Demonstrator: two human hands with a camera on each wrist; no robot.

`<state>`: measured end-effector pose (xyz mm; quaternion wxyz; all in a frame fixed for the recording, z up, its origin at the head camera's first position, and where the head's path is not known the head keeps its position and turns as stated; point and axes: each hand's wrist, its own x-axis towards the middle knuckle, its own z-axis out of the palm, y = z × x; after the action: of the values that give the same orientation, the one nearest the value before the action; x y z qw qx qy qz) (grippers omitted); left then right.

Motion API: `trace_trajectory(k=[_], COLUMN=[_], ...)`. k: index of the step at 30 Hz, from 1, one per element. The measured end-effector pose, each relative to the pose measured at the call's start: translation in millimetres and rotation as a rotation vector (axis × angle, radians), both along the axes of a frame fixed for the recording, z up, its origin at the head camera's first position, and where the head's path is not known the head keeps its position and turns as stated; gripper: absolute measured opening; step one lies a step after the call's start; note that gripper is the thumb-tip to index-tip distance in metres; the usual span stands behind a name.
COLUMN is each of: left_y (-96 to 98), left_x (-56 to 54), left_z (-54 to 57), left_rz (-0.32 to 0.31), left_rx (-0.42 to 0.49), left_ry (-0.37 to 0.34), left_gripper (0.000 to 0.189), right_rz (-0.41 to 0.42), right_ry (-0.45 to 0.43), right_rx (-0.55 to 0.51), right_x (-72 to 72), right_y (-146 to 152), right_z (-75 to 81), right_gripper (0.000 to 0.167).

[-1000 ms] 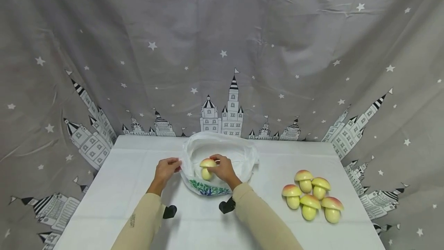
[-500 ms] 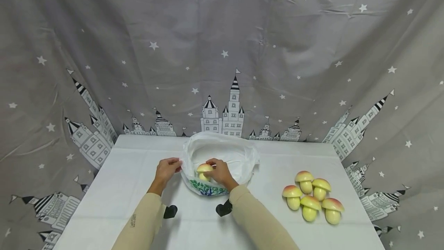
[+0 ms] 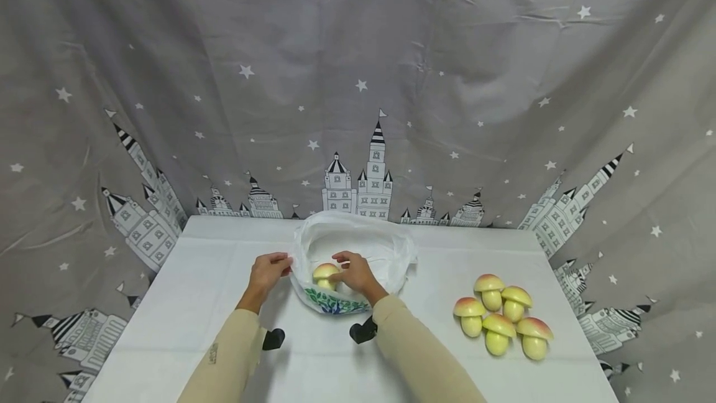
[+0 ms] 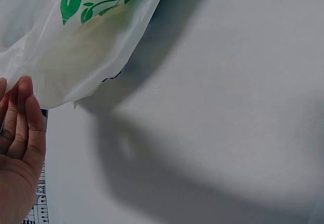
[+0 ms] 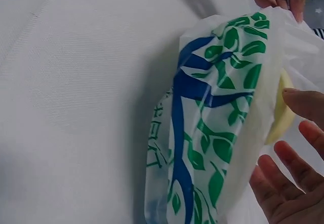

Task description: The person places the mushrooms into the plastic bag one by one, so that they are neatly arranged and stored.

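Observation:
A white plastic bag [image 3: 405, 257] with a green leaf and blue trunk print lies mouth upward at the table's far middle. My left hand [image 3: 267, 273] pinches its left rim; in the left wrist view that hand [image 4: 20, 148] has the thin film at its fingertips. Inside the bag, by its left front wall, sits a yellow toy mushroom [image 3: 325, 271] with a reddish cap. My right hand [image 3: 359, 275] is in the bag mouth, its fingers spread and off the mushroom. In the right wrist view its thumb [image 5: 304, 102] is at the mushroom's edge, touching or very near.
Several more yellow toy mushrooms [image 3: 497, 333] lie grouped on the right of the white table [image 3: 313, 372]. Behind the table hangs a grey curtain [image 3: 358, 48] printed with stars and castles.
The right hand has lowered the mushroom down and left into the bag, then its fingers have come off it. The left hand has stayed at the bag's rim.

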<state>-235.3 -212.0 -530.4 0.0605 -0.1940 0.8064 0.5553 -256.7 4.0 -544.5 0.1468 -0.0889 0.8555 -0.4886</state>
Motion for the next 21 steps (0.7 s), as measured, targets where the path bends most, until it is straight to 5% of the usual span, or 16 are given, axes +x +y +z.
trace_trajectory(k=[21], left_y=[-1.4], left_x=[-2.8], left_z=[-5.3], left_rz=[0.005], left_rx=[-0.007], left_ry=[-0.001], left_gripper=[0.037], right_rz=[0.032], right_ry=[-0.001], right_rx=[-0.202], right_x=[-1.2], right_y=[60], right_z=[21.5], right_gripper=[0.049])
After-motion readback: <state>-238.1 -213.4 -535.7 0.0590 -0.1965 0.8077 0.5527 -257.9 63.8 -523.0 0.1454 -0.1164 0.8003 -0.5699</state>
